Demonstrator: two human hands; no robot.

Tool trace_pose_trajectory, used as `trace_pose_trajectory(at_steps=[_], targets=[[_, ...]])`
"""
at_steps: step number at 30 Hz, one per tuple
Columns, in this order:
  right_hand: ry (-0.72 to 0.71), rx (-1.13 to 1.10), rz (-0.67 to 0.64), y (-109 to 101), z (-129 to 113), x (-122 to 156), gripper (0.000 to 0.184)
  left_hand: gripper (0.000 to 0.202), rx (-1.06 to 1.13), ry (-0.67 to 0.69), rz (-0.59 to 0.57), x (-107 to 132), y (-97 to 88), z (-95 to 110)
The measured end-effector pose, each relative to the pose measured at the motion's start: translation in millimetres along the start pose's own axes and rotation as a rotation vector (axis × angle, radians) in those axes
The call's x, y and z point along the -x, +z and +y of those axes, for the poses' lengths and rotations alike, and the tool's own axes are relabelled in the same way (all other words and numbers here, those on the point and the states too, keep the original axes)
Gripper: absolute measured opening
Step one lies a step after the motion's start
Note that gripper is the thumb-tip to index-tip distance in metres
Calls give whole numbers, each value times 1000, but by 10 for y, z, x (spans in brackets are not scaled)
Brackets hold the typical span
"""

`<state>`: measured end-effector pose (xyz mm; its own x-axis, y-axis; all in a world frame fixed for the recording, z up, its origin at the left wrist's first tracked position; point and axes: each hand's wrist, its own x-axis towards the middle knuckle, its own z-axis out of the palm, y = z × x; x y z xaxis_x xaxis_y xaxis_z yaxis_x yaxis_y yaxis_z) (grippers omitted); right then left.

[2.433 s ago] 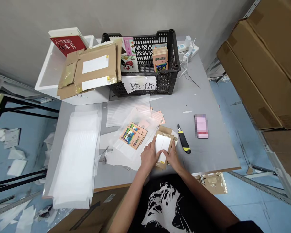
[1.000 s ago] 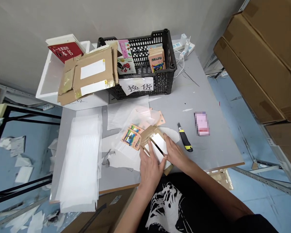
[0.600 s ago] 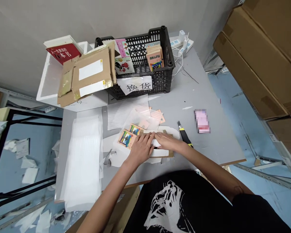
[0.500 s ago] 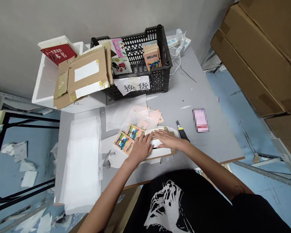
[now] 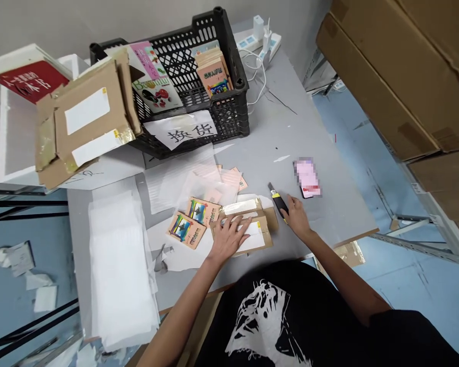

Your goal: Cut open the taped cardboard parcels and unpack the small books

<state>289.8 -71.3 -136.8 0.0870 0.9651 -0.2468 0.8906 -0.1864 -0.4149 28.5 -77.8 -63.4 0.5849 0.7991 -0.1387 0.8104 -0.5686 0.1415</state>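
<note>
A small cardboard box (image 5: 248,243) with white labels lies on the table in front of me, its right-end flap standing out. My left hand (image 5: 229,235) rests flat over the box with its fingers spread. To the right, a black and yellow utility knife (image 5: 278,201) lies on the table, its tip pointing away from me. My right hand (image 5: 296,216) has its thumb and fingers about the knife's handle; the far fingers are partly hidden. Two orange booklets (image 5: 183,229) with colourful covers lie left of the box, and white foam sheeting (image 5: 210,186) partly covers more behind it.
A black plastic crate (image 5: 233,114) with books stands at the back. Beside it, a white foam box (image 5: 13,137) holds a red book and flattened cardboard (image 5: 86,135). White foam sheets (image 5: 118,270) lie left, a phone (image 5: 308,177) right, and a power strip (image 5: 271,48) back right.
My right hand has left the box and moved right to the knife. My left hand stays on the box, whose right flap now stands out. The view has shifted.
</note>
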Motion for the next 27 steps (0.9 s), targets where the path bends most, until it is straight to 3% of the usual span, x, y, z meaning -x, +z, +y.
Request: trace_pose_trajectory(at_steps=[4, 7, 10, 13, 17, 19, 22, 27], targets=[[31, 87, -44, 120, -97, -34, 54, 57, -36, -87, -41, -28, 13, 170], [41, 130, -70, 164, -168, -98, 54, 81, -65, -71, -100, -26, -4, 277], [64, 104, -112, 112, -187, -133, 57, 96, -37, -55, -155, -13, -16, 246], [83, -138, -211, -133, -174, -80, 54, 96, 39, -80, -104, 15, -3, 92], [69, -701, -425, -701, -262, 119, 53, 100, 139, -166, 78, 40, 24, -128], [41, -812, -518, -959, -365, 217, 55, 103, 175, -195, 126, 36, 33, -182], [-12, -709, -569, -1169, -508, 298, 50, 105, 200, -206, 157, 25, 47, -190], [-162, -419, -472, -1175, -587, 311, 45, 104, 196, -212, 153, 27, 71, -138]])
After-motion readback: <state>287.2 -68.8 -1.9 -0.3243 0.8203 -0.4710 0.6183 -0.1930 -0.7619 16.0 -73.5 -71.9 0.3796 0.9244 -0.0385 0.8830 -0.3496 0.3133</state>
